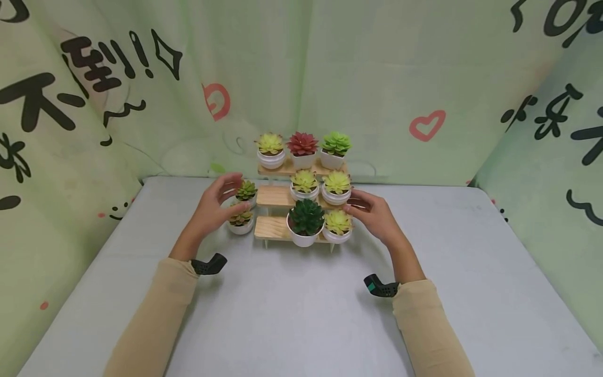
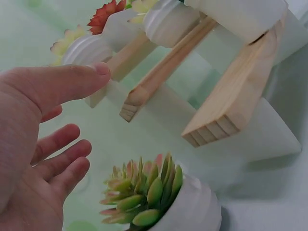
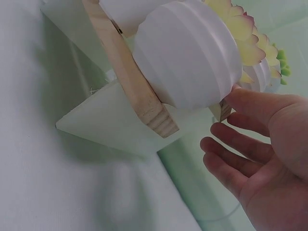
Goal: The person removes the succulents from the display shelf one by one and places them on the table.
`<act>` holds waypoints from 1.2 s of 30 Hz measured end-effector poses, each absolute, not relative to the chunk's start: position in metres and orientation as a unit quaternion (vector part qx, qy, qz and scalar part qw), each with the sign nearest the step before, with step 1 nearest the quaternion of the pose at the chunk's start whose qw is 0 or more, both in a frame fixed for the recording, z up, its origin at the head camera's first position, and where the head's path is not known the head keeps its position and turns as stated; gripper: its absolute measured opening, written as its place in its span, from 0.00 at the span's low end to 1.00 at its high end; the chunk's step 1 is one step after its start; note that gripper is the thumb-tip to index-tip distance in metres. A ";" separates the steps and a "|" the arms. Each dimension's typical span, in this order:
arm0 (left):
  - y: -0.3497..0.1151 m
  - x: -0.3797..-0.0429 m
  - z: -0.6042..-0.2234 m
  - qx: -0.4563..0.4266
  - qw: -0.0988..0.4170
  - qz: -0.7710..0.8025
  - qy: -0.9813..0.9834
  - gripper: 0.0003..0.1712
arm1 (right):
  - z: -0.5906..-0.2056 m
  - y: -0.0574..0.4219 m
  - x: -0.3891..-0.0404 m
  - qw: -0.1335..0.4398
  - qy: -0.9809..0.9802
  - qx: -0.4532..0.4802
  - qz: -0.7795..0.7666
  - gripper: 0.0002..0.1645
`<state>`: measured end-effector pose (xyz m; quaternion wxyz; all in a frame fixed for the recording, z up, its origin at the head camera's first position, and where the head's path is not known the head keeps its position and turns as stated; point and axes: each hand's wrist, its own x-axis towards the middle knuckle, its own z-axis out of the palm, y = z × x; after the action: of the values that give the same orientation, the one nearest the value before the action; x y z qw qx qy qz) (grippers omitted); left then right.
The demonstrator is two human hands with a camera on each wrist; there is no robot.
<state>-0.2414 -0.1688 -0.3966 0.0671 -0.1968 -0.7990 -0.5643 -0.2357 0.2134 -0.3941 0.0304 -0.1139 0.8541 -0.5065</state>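
A three-tier wooden stand (image 1: 273, 197) holds several potted artificial succulents. My left hand (image 1: 212, 204) is spread at its left side, over two small green succulents in white pots, the nearer pot (image 1: 241, 228) standing on the table. In the left wrist view, nothing lies between the thumb and the loosely bent fingers; the thumb tip overlaps the far shelf's end (image 2: 129, 57). On the right, my right hand (image 1: 376, 214) is at the stand's edge beside the yellow-green succulents. Its thumb tip is right at the end of the middle shelf (image 3: 222, 110), its fingers slightly bent and holding nothing.
The top tier carries a yellow-green succulent (image 1: 270, 143), a red one (image 1: 303, 143) and a bright green one (image 1: 336, 143). A dark green succulent (image 1: 306, 217) sits on the bottom tier. Behind the white table (image 1: 292, 314) hangs a printed green curtain (image 1: 358, 78).
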 end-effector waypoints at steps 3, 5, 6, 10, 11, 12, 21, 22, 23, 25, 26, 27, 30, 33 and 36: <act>-0.165 -0.243 -0.394 -0.199 0.072 -0.572 -0.793 0.40 | -0.394 0.213 -0.235 0.031 0.855 -0.114 -0.505 0.34; -0.163 -0.245 -0.393 -0.201 0.076 -0.574 -0.790 0.40 | -0.393 0.213 -0.235 0.031 0.855 -0.114 -0.504 0.34; -0.161 -0.245 -0.392 -0.202 0.078 -0.574 -0.790 0.40 | -0.393 0.213 -0.235 0.030 0.855 -0.114 -0.504 0.34; -0.155 -0.249 -0.388 -0.207 0.083 -0.582 -0.782 0.40 | -0.394 0.214 -0.236 0.029 0.855 -0.115 -0.505 0.33; -0.153 -0.250 -0.387 -0.205 0.084 -0.584 -0.781 0.39 | -0.394 0.214 -0.236 0.030 0.855 -0.114 -0.505 0.33; -0.151 -0.252 -0.386 -0.204 0.084 -0.587 -0.779 0.39 | -0.395 0.214 -0.236 0.030 0.855 -0.113 -0.505 0.33; -0.138 -0.259 -0.376 -0.193 0.100 -0.621 -0.753 0.37 | -0.394 0.214 -0.235 0.031 0.852 -0.111 -0.510 0.33; -0.137 -0.259 -0.375 -0.192 0.103 -0.624 -0.751 0.37 | -0.394 0.213 -0.235 0.031 0.852 -0.112 -0.510 0.33; -0.136 -0.260 -0.374 -0.190 0.105 -0.627 -0.748 0.37 | -0.394 0.213 -0.235 0.030 0.852 -0.112 -0.510 0.33; -0.134 -0.260 -0.372 -0.185 0.109 -0.632 -0.745 0.37 | -0.393 0.213 -0.235 0.030 0.852 -0.113 -0.510 0.33; -0.133 -0.261 -0.371 -0.184 0.111 -0.636 -0.741 0.37 | -0.394 0.213 -0.235 0.030 0.852 -0.114 -0.510 0.33; -0.132 -0.261 -0.370 -0.183 0.114 -0.639 -0.738 0.37 | -0.394 0.213 -0.235 0.029 0.852 -0.115 -0.510 0.33; -0.129 -0.263 -0.367 -0.181 0.123 -0.649 -0.729 0.37 | -0.395 0.214 -0.235 0.028 0.852 -0.116 -0.510 0.33; -0.125 -0.266 -0.363 -0.177 0.134 -0.653 -0.724 0.37 | -0.395 0.214 -0.236 0.026 0.851 -0.116 -0.511 0.33; -0.122 -0.268 -0.360 -0.170 0.145 -0.658 -0.719 0.38 | -0.396 0.213 -0.235 0.025 0.850 -0.117 -0.513 0.33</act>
<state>-0.2678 -0.1217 -0.3599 0.1449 -0.1702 -0.7194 -0.6576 -0.2353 0.2134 -0.3963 0.0248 -0.1172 0.8500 -0.5129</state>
